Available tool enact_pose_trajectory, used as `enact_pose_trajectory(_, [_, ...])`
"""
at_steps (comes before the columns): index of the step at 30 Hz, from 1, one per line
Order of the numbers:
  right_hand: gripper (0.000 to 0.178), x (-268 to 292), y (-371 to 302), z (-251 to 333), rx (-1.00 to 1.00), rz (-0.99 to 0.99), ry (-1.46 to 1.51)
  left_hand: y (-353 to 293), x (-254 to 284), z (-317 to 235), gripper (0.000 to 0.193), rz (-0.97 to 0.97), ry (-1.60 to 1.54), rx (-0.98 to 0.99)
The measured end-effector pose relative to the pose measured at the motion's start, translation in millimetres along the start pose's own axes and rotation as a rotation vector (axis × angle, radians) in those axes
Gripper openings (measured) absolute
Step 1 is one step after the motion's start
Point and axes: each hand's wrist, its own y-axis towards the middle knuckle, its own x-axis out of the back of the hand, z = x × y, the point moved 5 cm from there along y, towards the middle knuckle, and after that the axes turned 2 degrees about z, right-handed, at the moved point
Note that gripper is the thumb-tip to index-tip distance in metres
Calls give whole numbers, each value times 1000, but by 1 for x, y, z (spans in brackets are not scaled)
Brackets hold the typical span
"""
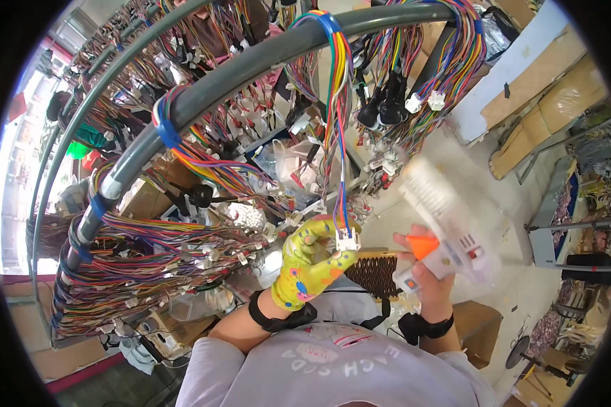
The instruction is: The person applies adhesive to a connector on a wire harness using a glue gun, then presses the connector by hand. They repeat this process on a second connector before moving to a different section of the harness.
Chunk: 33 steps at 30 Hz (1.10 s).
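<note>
My left hand [312,261], in a yellow patterned glove, pinches a white wire connector [347,240] between thumb and fingers. Blue, red and other coloured wires [343,183] run up from that connector to a bundle tied on a grey curved tube. To its right, my right hand [431,281] is bare and closed round a white pistol-shaped tool [465,254] with an orange trigger, which looks like a hot glue gun. The tool's long upper part is smeared by motion, and its tip cannot be made out. A gap separates it from the connector.
The grey tube rail [251,68] arches across in front, with wire harnesses [163,254] hanging from it at left. Black-capped plugs [392,102] dangle on the far side. Cardboard [536,122] leans at right; a cardboard box [478,329] stands beside my right arm.
</note>
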Motion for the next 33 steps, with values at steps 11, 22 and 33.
enact_pose_trajectory(11, [53,-80,100,11,426,-172,159,-9,3,-6,33,-75,296,15])
enact_pose_trajectory(22, [54,-117,136,-9,424,-338,130,-15,-14,-48,16,9,24,111])
enact_pose_trajectory(33, [62,-95,99,42,486,-256,-183,35,10,9,28,-104,28,-157])
